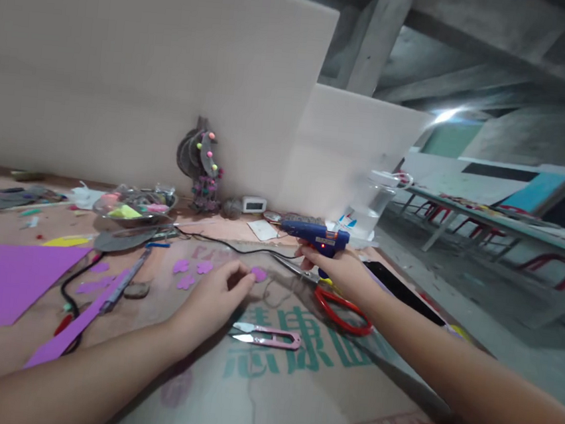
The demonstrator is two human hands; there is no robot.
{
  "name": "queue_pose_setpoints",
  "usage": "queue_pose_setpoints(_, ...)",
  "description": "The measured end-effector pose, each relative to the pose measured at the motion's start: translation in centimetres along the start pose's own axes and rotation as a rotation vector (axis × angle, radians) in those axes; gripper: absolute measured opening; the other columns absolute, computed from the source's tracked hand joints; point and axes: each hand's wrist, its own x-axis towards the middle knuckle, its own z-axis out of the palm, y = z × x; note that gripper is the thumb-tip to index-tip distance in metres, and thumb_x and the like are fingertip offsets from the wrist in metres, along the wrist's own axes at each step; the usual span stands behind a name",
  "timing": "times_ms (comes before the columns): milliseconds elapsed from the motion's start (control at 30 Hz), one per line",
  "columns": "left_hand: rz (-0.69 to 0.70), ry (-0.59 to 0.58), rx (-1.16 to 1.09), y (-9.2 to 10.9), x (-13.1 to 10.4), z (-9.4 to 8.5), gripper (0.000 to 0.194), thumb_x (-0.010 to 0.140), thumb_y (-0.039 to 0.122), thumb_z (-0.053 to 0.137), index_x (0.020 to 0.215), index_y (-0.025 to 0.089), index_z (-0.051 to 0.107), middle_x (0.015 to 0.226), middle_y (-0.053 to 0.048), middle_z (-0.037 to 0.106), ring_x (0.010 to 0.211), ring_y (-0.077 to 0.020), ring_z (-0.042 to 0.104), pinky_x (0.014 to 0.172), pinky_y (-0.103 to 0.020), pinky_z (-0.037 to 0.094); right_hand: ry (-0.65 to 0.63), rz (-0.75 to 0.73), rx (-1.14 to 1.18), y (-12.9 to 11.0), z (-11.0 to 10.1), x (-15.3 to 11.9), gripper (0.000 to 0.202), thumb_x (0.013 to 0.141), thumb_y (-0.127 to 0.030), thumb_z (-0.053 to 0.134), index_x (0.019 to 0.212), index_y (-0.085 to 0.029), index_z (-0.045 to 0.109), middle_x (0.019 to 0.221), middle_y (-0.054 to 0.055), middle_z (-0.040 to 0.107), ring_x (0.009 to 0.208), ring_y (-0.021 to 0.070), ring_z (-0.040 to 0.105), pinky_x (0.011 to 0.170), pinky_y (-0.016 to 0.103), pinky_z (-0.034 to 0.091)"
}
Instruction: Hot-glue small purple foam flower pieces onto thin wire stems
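Note:
My right hand (332, 267) is closed round a blue hot glue gun (310, 233), its nozzle pointing left and a small red light lit on its side. Between the thumb and fingers of my left hand (219, 291) is a small purple foam piece (258, 274). Several purple flower cutouts (186, 282) lie just left of that hand. Pink thread snips (277, 338) rest on the printed board below. Red-handled scissors (343, 312) lie under my right wrist, partly hidden by it.
A purple foam sheet (11, 279) and a cutter knife (126, 283) are on the left. Behind stand a bowl of trimmings (136, 204), a pompom decoration (204, 164), a small clock (254, 204) and a clear plastic jug (376, 198). A black phone (399, 290) lies right; a black cord (229, 243) crosses the table.

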Motion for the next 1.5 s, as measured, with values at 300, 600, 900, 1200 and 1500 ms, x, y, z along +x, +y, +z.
queue_pose_setpoints(300,0.021,0.046,0.04,0.3,-0.1,-0.3,0.021,0.084,0.035,0.049,0.08,0.018,0.06,0.072,0.0,0.059,0.071,-0.0175,0.055,0.065,-0.027,0.04,-0.078,-0.124,-0.053,1.3,0.4,-5.4,0.022,0.081,-0.043,0.054,0.091,-0.025,0.06,0.086,0.005,0.066,0.079,0.0238,0.064,0.074,0.039,0.054)
queue_pose_setpoints(600,0.032,0.059,0.063,0.7,-0.3,-0.4,0.017,0.086,0.031,0.048,0.082,0.018,0.058,0.078,0.0,0.06,0.074,-0.0155,0.055,0.066,-0.026,0.039,-0.132,-0.148,-0.115,2.0,0.8,-5.5,0.018,0.078,-0.042,0.059,0.076,-0.024,0.057,0.071,0.003,0.062,0.069,0.0225,0.061,0.065,0.037,0.051)
queue_pose_setpoints(900,0.056,0.085,0.049,0.6,-0.2,-0.4,0.016,0.086,0.031,0.048,0.085,0.019,0.058,0.081,0.0,0.062,0.078,-0.0163,0.057,0.07,-0.028,0.041,-0.124,-0.132,-0.134,1.9,1.1,-5.2,0.024,0.074,-0.049,0.06,0.071,-0.026,0.054,0.066,0.002,0.058,0.062,0.0216,0.057,0.055,0.035,0.05)
queue_pose_setpoints(1200,0.062,0.094,0.059,0.5,-0.3,-0.5,0.016,0.086,0.032,0.049,0.081,0.018,0.057,0.08,-0.001,0.061,0.078,-0.0171,0.057,0.071,-0.028,0.041,-0.1,-0.163,-0.18,1.4,1.3,-5.0,0.024,0.073,-0.049,0.06,0.07,-0.025,0.057,0.063,0.003,0.057,0.057,0.0206,0.055,0.053,0.036,0.051)
queue_pose_setpoints(1500,0.061,0.108,0.035,0.5,-0.2,-0.5,0.016,0.085,0.032,0.05,0.081,0.018,0.057,0.081,-0.002,0.061,0.08,-0.0178,0.056,0.071,-0.028,0.041,-0.059,-0.148,-0.185,0.7,1.5,-5.1,0.023,0.072,-0.044,0.062,0.066,-0.024,0.051,0.062,0.001,0.056,0.056,0.0178,0.054,0.052,0.033,0.048)
